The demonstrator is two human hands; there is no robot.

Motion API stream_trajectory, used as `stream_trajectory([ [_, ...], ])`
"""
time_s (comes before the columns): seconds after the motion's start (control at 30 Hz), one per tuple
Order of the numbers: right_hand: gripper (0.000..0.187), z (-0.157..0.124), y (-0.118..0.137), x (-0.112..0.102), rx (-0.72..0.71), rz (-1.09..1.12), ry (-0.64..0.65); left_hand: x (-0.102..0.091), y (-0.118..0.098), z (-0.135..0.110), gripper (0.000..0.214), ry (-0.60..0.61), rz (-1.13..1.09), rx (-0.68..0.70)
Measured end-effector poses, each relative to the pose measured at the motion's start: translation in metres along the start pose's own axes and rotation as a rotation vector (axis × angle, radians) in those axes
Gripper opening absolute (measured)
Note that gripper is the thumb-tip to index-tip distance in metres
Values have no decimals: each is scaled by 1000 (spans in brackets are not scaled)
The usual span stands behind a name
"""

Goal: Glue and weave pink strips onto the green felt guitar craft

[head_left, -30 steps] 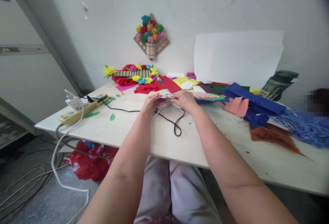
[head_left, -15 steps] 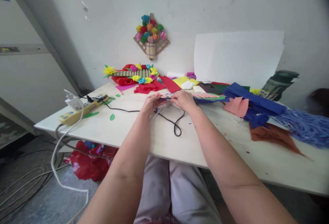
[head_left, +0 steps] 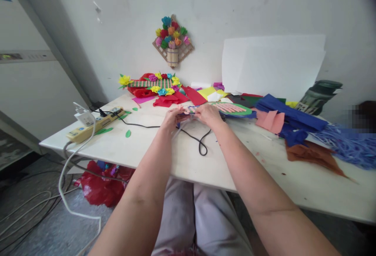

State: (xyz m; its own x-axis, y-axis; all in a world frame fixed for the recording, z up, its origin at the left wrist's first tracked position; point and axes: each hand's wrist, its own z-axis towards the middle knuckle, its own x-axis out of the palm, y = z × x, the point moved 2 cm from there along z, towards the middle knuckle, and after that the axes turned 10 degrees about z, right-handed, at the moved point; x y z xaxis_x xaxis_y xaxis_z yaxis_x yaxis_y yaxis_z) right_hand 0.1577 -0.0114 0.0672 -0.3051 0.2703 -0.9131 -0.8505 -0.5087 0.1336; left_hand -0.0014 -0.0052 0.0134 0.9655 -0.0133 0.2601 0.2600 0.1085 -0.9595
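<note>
A long, flat woven craft [head_left: 236, 108], green and blue with pink strips across it, is held just above the table between my hands. My left hand [head_left: 175, 118] pinches its narrow left end, where a bit of pink shows at the fingertips. Closed over the narrow part further right is my right hand [head_left: 209, 114], knuckles up. The wide green end reaches out to the right beyond that hand. Beneath my hands runs a black cord [head_left: 202, 148], looped on the tabletop. My fingers hide part of the craft's narrow section.
A yellow power strip [head_left: 96, 125] with a white plug lies at the left of the white table [head_left: 194, 167]. Behind are a flower-trimmed woven piece [head_left: 152, 84] and red paper [head_left: 170, 99]. Blue paper [head_left: 290, 113], brown paper [head_left: 314, 153] and blue shreds [head_left: 349, 142] lie on the right.
The wide end of the craft has tilted so that more of its green and pink face shows. Both hands keep their hold and have barely shifted.
</note>
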Motion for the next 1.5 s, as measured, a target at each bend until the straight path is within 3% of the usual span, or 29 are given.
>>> stream_trajectory([
  [1.5, 21, -1, -6, 2, 16, 60, -56, 0, 0, 0, 15, -28, -83, -54],
])
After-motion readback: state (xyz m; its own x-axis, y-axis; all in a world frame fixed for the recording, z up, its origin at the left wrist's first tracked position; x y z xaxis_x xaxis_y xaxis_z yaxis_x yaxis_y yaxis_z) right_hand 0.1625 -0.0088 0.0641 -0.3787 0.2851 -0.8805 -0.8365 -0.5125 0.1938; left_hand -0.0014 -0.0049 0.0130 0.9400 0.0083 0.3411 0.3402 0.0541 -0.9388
